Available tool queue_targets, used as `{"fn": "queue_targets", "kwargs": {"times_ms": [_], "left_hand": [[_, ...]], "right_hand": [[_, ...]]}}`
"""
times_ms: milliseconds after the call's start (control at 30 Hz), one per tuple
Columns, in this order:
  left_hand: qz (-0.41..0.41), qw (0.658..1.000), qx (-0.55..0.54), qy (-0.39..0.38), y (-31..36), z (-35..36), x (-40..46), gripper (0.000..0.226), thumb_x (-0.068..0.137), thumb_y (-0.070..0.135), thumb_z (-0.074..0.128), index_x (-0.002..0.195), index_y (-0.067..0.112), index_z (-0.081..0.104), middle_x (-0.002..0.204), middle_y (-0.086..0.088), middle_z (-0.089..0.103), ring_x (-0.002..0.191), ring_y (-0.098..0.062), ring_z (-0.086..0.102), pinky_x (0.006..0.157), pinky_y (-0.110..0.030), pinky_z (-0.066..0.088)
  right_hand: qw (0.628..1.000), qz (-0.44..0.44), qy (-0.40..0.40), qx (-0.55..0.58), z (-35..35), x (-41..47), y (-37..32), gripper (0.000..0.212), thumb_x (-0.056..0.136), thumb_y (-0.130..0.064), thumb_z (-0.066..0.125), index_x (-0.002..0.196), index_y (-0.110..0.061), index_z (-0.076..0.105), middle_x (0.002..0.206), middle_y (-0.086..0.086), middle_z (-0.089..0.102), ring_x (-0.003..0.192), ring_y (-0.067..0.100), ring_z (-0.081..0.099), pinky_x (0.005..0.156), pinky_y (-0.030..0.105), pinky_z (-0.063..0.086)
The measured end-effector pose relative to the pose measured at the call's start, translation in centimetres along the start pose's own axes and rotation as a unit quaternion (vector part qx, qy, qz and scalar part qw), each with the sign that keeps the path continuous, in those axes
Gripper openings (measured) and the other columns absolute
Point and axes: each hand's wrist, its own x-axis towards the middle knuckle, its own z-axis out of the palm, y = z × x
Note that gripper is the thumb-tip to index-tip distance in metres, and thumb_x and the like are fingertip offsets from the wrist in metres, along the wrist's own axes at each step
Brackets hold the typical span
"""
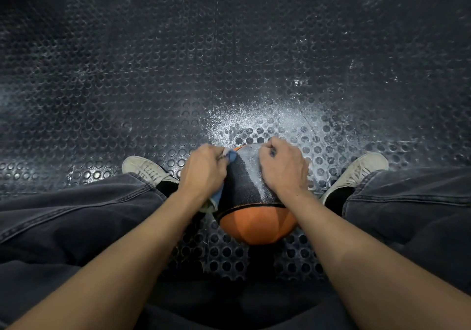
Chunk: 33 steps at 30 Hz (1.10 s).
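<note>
The left hand [204, 169] pinches a crumpled blue cloth [231, 156] and the right hand [283, 169] grips the orange-and-black rubber ball [257, 225]; wiping appears partial, since white residue [251, 155] coats the far panel.

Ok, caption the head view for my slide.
Left hand holds a blue cloth against an orange-and-black ball; right hand rests on it.

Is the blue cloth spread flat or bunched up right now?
Bunched up: the left hand grips the blue cloth crumpled against the ball.
</note>
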Motion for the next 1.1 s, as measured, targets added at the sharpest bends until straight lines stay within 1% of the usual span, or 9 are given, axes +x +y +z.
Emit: {"fn": "queue_targets", "kwargs": {"times_ms": [100,200,400,467,600,767,867,1000,1100], "left_hand": [[0.067,0.997,-0.031,0.002,0.6,0.2,-1.6,0.019,0.097,0.026,0.052,0.106,0.022,0.068,0.099,0.011,0.055,0.08,-0.011,0.054,0.074,-0.03,0.046],[0.152,0.988,-0.004,0.014,1.6,0.1,-6.0,0.025,0.095,0.025,0.053,0.117,0.028,0.064,0.115,0.013,0.055,0.085,-0.016,0.062,0.071,-0.034,0.052],[0.017,0.999,-0.025,-0.011,0.6,0.1,0.8,0.019,0.096,0.024,0.055,0.107,0.019,0.07,0.095,0.005,0.059,0.074,-0.009,0.052,0.073,-0.028,0.049],[0.097,0.995,-0.029,-0.009,1.1,0.2,-1.3,0.023,0.095,0.022,0.054,0.114,0.027,0.067,0.111,0.008,0.059,0.085,-0.009,0.055,0.079,-0.032,0.05],[0.224,0.975,-0.007,-0.013,1.5,0.3,-6.8,0.026,0.09,0.025,0.057,0.114,0.036,0.062,0.116,0.015,0.055,0.088,-0.013,0.064,0.066,-0.033,0.054],[0.029,0.999,-0.025,0.013,0.3,0.5,1.5,0.01,0.094,0.026,0.056,0.094,0.024,0.066,0.099,0.005,0.058,0.095,-0.021,0.059,0.075,-0.034,0.044],[0.158,0.987,-0.011,-0.003,0.3,0.3,-0.3,0.022,0.094,0.021,0.053,0.111,0.025,0.067,0.115,0.009,0.059,0.095,-0.015,0.06,0.079,-0.035,0.051],[0.336,0.94,0.027,-0.051,0.0,-0.2,-5.6,0.029,0.092,0.029,0.049,0.117,0.033,0.062,0.117,0.014,0.056,0.086,-0.009,0.06,0.066,-0.021,0.044],[0.162,0.987,0.001,0.02,0.4,0.0,-1.3,0.02,0.095,0.023,0.052,0.11,0.029,0.065,0.112,0.01,0.058,0.088,-0.012,0.059,0.074,-0.03,0.051]], "right_hand": [[0.999,0.039,0.024,-0.001,-0.1,0.1,-0.3,0.024,0.097,-0.033,0.042,0.075,-0.025,0.049,0.074,-0.009,0.055,0.082,0.019,0.058,0.092,0.039,0.04],[0.999,0.047,0.017,0.019,-0.5,0.8,0.4,0.025,0.097,-0.033,0.045,0.076,-0.022,0.052,0.07,-0.006,0.058,0.071,0.018,0.055,0.092,0.044,0.049],[0.998,0.044,0.034,0.023,0.0,0.1,-0.1,0.024,0.097,-0.034,0.043,0.074,-0.024,0.047,0.072,-0.009,0.055,0.08,0.021,0.059,0.092,0.039,0.041],[0.996,0.074,0.038,0.021,-0.2,0.5,-0.2,0.022,0.096,-0.032,0.043,0.077,-0.023,0.049,0.074,-0.007,0.055,0.082,0.021,0.056,0.09,0.038,0.037],[0.997,0.071,0.016,0.04,-1.2,1.3,0.6,0.024,0.099,-0.033,0.045,0.079,-0.021,0.053,0.069,-0.006,0.054,0.065,0.01,0.046,0.092,0.04,0.045],[0.996,0.069,0.042,0.045,-0.7,0.9,0.1,0.024,0.097,-0.031,0.045,0.076,-0.022,0.049,0.07,-0.007,0.053,0.078,0.021,0.055,0.091,0.042,0.047],[0.992,0.106,0.053,0.041,-0.6,1.0,-0.2,0.022,0.096,-0.031,0.044,0.077,-0.022,0.051,0.075,-0.006,0.055,0.085,0.022,0.055,0.095,0.043,0.042],[0.994,0.099,0.024,0.048,-1.3,1.6,0.8,0.024,0.097,-0.034,0.046,0.079,-0.021,0.055,0.075,-0.006,0.058,0.079,0.019,0.055,0.095,0.046,0.046],[0.996,0.079,0.013,0.047,-1.3,1.6,0.4,0.026,0.098,-0.033,0.046,0.074,-0.023,0.05,0.07,-0.008,0.055,0.074,0.017,0.053,0.093,0.047,0.049]]}}
